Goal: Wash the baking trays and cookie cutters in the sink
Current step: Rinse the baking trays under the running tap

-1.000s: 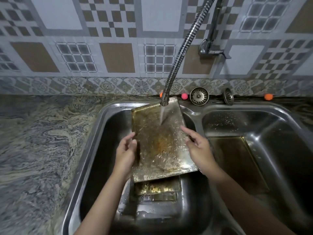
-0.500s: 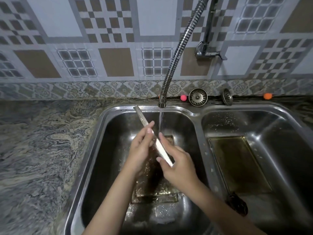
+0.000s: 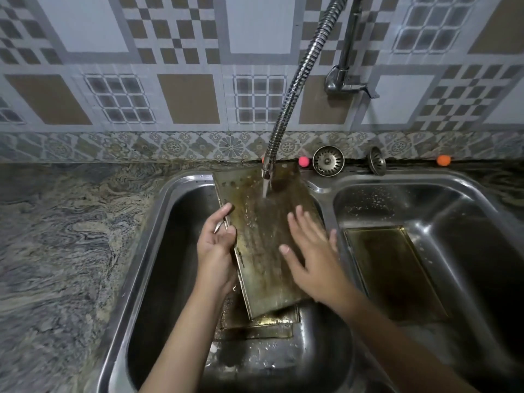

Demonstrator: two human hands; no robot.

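Two hands work one tray [image 3: 263,239] under the tap [image 3: 266,173] in the left basin [image 3: 170,251]: the left hand [image 3: 217,248] grips its left edge, and the right hand [image 3: 309,256] lies flat, fingers spread, on its face. Best to tilt it steadily and rub the stains beneath the stream. Another tray [image 3: 394,270] lies in the right basin.

Two bare forearms are seen; no sleeves are worn, and the left hand [image 3: 217,251] and right hand [image 3: 310,259] are ungloved.
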